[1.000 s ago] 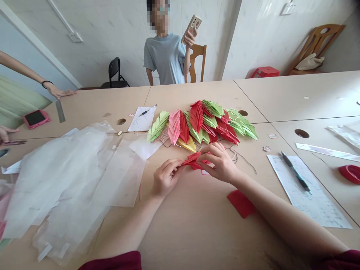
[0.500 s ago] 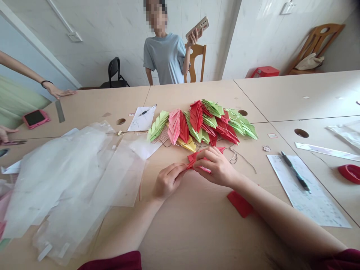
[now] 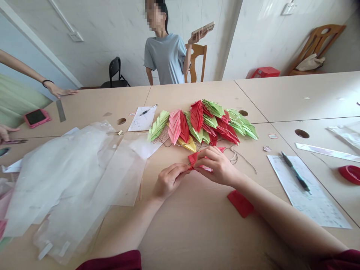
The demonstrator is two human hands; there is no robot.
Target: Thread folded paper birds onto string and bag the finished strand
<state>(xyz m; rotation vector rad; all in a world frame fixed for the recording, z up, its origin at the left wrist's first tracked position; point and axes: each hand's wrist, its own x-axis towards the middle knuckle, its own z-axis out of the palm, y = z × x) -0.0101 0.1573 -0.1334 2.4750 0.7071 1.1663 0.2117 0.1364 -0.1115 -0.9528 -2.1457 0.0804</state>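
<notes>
Red paper partly hidden by right hand, sheet with illegible writing, maroon sleeve cut off

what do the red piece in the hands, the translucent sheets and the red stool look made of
Red piece: probably matte paper, from its thin folds. Translucent sheets: perhaps hazy plastic film, being partly see-through. Red stool: likely smooth plastic, evenly coloured.

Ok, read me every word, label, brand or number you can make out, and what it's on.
None can be read.
Right sheet under the black-ended pen: marks too blurred.
Far sheet under the thin pen: too small.
Reddish-patterned sheet: cannot tell if text.
Small red-edged label: too small.
</notes>
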